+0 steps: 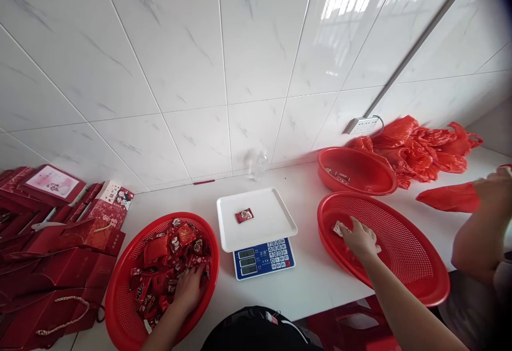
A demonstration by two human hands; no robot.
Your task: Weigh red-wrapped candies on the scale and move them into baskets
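My left hand (188, 288) reaches into a red mesh basket (120, 292) full of several red wrapped candies (168, 255), its fingers down among them. My right hand (360, 239) lies in a second red mesh basket (416, 276) on the right, with its fingertips on a small wrapped candy (339, 228). Between the baskets stands a blue scale with a white tray (272, 228), and one red candy (244, 215) lies on that tray.
A third red basket (360, 177) sits behind, with red plastic bags (420, 148) beyond it and a power strip (362, 125) on the wall. Red gift boxes and bags (52, 233) pile at the left. Another person's arm (476, 228) holds a red bag (448, 199) at the right.
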